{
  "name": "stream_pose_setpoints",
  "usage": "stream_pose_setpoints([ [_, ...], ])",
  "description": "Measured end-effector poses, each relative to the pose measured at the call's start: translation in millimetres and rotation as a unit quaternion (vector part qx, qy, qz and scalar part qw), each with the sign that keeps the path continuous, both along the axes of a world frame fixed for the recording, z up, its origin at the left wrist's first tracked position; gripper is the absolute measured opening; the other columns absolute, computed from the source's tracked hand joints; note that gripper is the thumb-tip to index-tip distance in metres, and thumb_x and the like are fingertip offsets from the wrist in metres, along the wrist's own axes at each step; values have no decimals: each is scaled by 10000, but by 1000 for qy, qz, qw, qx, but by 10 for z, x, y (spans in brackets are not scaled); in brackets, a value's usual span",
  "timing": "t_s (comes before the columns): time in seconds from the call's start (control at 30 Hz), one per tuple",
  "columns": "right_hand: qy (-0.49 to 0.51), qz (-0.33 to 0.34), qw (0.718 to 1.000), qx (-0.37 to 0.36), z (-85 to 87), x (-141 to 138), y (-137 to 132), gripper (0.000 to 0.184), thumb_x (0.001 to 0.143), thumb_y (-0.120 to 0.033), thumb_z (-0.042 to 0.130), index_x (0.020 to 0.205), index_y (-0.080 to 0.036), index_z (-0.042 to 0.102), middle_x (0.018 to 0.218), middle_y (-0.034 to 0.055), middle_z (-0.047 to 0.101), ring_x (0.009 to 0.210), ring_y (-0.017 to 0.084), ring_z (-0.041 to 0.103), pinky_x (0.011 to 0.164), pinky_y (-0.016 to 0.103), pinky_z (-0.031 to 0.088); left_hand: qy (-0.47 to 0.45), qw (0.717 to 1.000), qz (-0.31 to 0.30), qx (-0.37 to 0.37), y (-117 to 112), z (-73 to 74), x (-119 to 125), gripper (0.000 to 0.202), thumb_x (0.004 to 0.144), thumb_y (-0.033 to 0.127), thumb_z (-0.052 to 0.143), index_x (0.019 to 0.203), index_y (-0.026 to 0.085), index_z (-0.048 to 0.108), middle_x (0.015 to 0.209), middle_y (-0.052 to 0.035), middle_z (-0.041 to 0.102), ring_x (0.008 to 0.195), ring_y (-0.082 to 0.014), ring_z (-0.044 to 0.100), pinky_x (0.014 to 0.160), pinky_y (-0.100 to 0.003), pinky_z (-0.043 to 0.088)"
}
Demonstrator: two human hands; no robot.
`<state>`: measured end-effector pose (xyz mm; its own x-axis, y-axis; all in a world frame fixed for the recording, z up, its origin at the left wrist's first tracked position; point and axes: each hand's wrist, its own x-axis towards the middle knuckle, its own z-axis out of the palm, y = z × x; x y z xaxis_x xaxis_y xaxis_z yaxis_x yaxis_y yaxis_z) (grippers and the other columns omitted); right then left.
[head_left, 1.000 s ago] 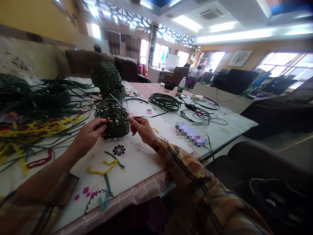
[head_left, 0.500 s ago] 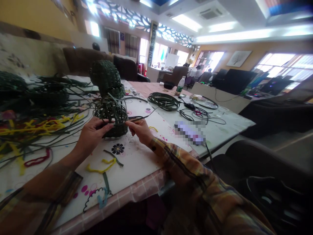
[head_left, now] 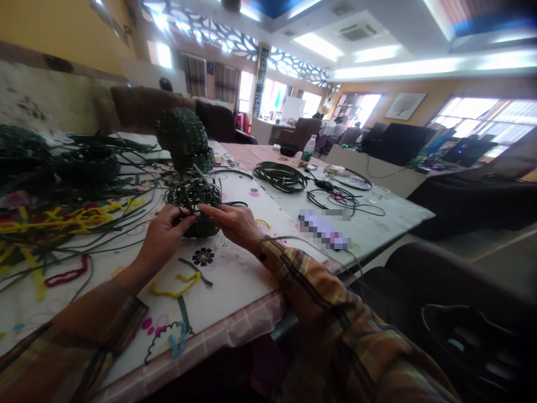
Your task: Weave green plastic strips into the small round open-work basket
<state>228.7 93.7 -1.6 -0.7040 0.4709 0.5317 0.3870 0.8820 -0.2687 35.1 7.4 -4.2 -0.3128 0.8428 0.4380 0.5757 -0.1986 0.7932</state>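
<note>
A small dark green basket (head_left: 195, 193), woven from flat strips with loose ends standing up, rests on the table before me. My left hand (head_left: 165, 235) is closed at its near left side, thumb and fingers pinching the weave. From the right, my right hand (head_left: 237, 224) reaches across the front, its index finger stretched onto the weave and the other fingers curled. A long thin green strip (head_left: 312, 244) trails from that hand over my sleeve. Right behind stands a taller, rounded woven green piece (head_left: 182, 137). The fingertips partly cover the basket's front.
Loose green strips (head_left: 84, 184) and yellow pipe cleaners (head_left: 104, 212) are heaped at the left. A coil of strip (head_left: 281, 177), a water bottle (head_left: 308, 150) and a blurred purple object (head_left: 323, 229) lie rightward. A dark chair (head_left: 428, 268) stands beside the table.
My right hand has moved left, its fingers now against the basket's front. The strip that pointed up and right behind this hand now trails rightward over the sleeve.
</note>
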Motion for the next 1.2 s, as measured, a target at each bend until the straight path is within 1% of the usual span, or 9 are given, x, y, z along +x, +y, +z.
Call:
stream_pose_setpoints([
  [0.1, -67, -103, 991, 47, 103, -13, -158, 362, 1019, -269, 514, 1346, -281, 668, 908, 80, 719, 774, 163, 618, 689, 269, 378, 7, 1000, -10, 5, -3, -18, 54, 281, 787, 502, 651, 835, 233, 715, 850, -30, 577, 814, -212, 564, 780, -354, 439],
  [0.23, -45, -188, 981, -21, 195, -92, -221, 361, 1056, -423, 466, 973, -199, 736, 777, 95, 697, 731, 171, 608, 668, 277, 346, 26, 999, -10, 30, -4, -49, 139, 259, 805, 497, 640, 803, 248, 710, 812, -26, 524, 793, -213, 531, 749, -355, 422],
  [0.37, 87, -67, 973, -203, 215, -128, -92, 326, 983, -437, 589, 812, -189, 714, 666, 5, 634, 659, 124, 552, 639, 244, 363, 41, 998, -30, 48, 11, -84, 140, 272, 817, 500, 642, 788, 236, 700, 848, -29, 532, 818, -210, 539, 774, -357, 412],
  [0.43, 170, 38, 915, -365, 191, -126, -31, 297, 903, -472, 671, 862, -182, 723, 616, -35, 595, 576, 101, 502, 581, 232, 388, 39, 997, -41, 45, 21, -94, 115, 288, 780, 523, 682, 798, 238, 716, 851, -26, 529, 813, -207, 534, 772, -352, 418],
  [0.5, 214, 103, 827, -510, 151, -119, 1, 372, 814, -527, 745, 925, -173, 720, 518, -81, 504, 476, 83, 414, 525, 236, 425, 30, 998, -46, 41, 31, -96, 96, 303, 743, 539, 712, 794, 240, 727, 828, -21, 520, 797, -203, 526, 758, -347, 423],
  [0.57, 234, 136, 763, -588, 103, -114, 9, 424, 751, -566, 795, 876, -174, 691, 446, -122, 396, 424, 66, 339, 524, 249, 488, 23, 998, -44, 38, 39, -94, 91, 307, 741, 546, 711, 765, 240, 724, 797, -20, 518, 788, -204, 524, 744, -344, 422],
  [0.73, 300, 165, 718, -606, -4, -139, -7, 450, 713, -580, 836, 767, -185, 626, 452, -126, 431, 436, 43, 372, 644, 256, 584, -2, 998, -41, 37, 49, -87, 113, 307, 769, 553, 688, 714, 251, 709, 768, -32, 554, 819, -219, 530, 782, -357, 448],
  [0.97, 332, 174, 691, -618, -101, -160, -23, 453, 685, -561, 849, 787, -189, 612, 491, -102, 525, 455, 65, 501, 503, 199, 456, -85, 995, -2, 43, 50, -102, 138, 284, 708, 532, 739, 698, 250, 705, 827, -35, 574, 878, -228, 565, 862, -383, 479],
  [1.2, 390, 154, 640, -644, 5, -104, -174, 335, 790, -426, 811, 816, -207, 558, 534, -113, 472, 438, 44, 361, 481, 202, 431, -121, 991, 8, 51, 102, -153, 111, 315, 681, 538, 761, 708, 230, 699, 828, -21, 549, 842, -204, 550, 833, -354, 478],
])
